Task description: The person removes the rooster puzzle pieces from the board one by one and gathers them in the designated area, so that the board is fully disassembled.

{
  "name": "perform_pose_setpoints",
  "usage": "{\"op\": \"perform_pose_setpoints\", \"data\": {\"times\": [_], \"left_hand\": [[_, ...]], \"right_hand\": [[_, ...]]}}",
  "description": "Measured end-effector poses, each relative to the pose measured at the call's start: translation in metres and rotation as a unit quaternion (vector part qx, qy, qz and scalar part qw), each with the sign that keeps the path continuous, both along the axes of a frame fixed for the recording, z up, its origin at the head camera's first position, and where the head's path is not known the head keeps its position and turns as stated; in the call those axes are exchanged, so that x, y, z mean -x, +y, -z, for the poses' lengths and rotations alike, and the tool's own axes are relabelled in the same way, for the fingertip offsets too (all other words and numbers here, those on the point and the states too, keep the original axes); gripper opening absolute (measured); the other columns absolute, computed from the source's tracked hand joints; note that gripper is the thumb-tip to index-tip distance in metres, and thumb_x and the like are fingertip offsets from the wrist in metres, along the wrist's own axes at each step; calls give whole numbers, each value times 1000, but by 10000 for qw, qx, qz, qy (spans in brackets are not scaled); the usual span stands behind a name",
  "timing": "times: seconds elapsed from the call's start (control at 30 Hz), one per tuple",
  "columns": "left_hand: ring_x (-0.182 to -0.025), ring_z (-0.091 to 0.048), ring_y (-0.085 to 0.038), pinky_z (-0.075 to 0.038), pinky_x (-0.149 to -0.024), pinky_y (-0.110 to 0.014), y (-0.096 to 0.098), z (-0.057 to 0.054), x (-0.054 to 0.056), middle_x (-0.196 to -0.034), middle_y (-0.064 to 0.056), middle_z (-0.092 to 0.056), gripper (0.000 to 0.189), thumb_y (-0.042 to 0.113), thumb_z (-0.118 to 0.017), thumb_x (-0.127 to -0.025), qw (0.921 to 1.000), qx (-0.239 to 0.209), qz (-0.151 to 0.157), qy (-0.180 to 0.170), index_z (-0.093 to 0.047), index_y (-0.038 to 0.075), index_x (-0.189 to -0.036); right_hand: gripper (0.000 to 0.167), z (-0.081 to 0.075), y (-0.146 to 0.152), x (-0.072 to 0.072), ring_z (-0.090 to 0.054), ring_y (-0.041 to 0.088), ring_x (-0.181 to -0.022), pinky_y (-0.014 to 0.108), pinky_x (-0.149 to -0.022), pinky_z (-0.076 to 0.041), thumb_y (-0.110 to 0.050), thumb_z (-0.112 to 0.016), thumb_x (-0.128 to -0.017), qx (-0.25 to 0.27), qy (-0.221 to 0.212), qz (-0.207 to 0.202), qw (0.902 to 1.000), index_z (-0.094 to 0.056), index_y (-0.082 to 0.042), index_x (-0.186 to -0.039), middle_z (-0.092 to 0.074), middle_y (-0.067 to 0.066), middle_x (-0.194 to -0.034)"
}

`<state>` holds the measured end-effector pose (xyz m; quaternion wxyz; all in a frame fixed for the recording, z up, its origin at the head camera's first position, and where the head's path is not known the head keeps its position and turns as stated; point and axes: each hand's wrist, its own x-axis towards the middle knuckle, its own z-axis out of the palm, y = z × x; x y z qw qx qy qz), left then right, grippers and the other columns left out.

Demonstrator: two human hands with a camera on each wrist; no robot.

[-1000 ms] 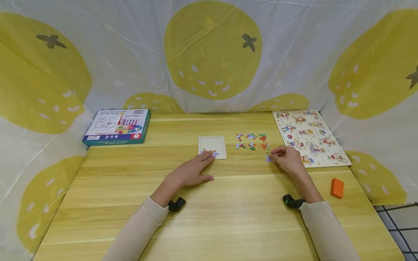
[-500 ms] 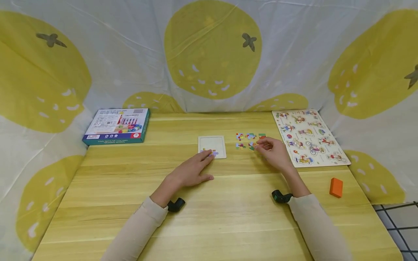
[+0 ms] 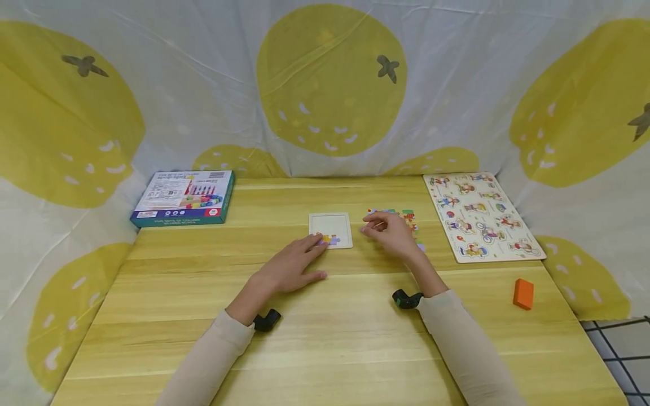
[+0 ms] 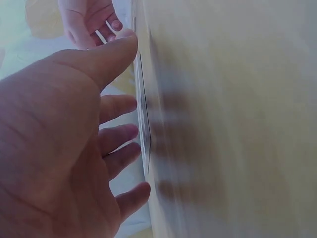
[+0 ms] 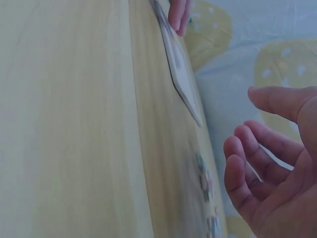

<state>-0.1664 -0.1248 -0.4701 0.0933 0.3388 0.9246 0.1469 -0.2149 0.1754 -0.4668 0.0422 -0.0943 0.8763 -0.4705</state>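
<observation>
A square puzzle tray of pale wood lies mid-table, with a few joined jigsaw pieces along its near edge. Over that edge my left hand is spread, its fingertips at the pieces and partly covering them. My right hand hovers just right of the tray, above loose jigsaw pieces, and hides several of them. In the right wrist view, the fingers of my right hand are loosely bent, the thumb apart, and nothing shows between them.
A picture board with figures lies at the right rear. An orange block sits near the right edge. At the left rear is a flat box. A patterned cloth hangs behind the table.
My right hand has moved left from a lavender piece at the near right of the loose pieces, across them, toward the tray. My left hand has drawn back slightly, showing more of the joined pieces.
</observation>
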Motion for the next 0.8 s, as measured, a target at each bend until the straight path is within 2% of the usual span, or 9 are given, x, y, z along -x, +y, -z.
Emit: {"op": "perform_pose_setpoints", "data": {"times": [0.17, 0.37, 0.63, 0.8], "left_hand": [[-157, -28, -32, -26, -127, -51, -5, 0, -2, -172, -11, -23, 74, 54, -57, -102, 9999, 16, 5, -154, -35, 16, -162], [-157, -28, -31, -26, -127, -52, -6, 0, -2, -172, -10, -23, 73, 53, -57, -103, 9999, 26, 7, -138, -35, 16, -162], [-157, -28, -32, -28, -126, -51, -5, -1, -1, -171, -11, -24, 73, 54, -55, -103, 9999, 71, 17, -70, -36, 15, -162], [-157, -28, -31, -28, -127, -51, -5, -1, -1, -171, -11, -25, 73, 54, -55, -103, 9999, 108, 39, -83, -36, 15, -162]], "right_hand": [[36, 4, -14, 4, -70, 24, -91, 32, -77, -56, -28, -75, -96, 12, -22, -234, 9997, -73, -6, -124, -72, 9, -102], [33, 6, -28, 7, -72, 23, -90, 36, -80, -58, -26, -76, -96, -38, -41, -361, 9993, -73, -8, -123, -73, 7, -100], [32, 11, -37, 7, -70, 20, -88, 30, -73, -55, -25, -74, -96, -73, -129, -555, 9983, -73, -8, -123, -73, 6, -99], [30, 15, -47, 8, -68, 19, -88, 30, -75, -56, -23, -74, -96, -103, -102, -686, 9975, -74, -6, -121, -74, 6, -98]]}}
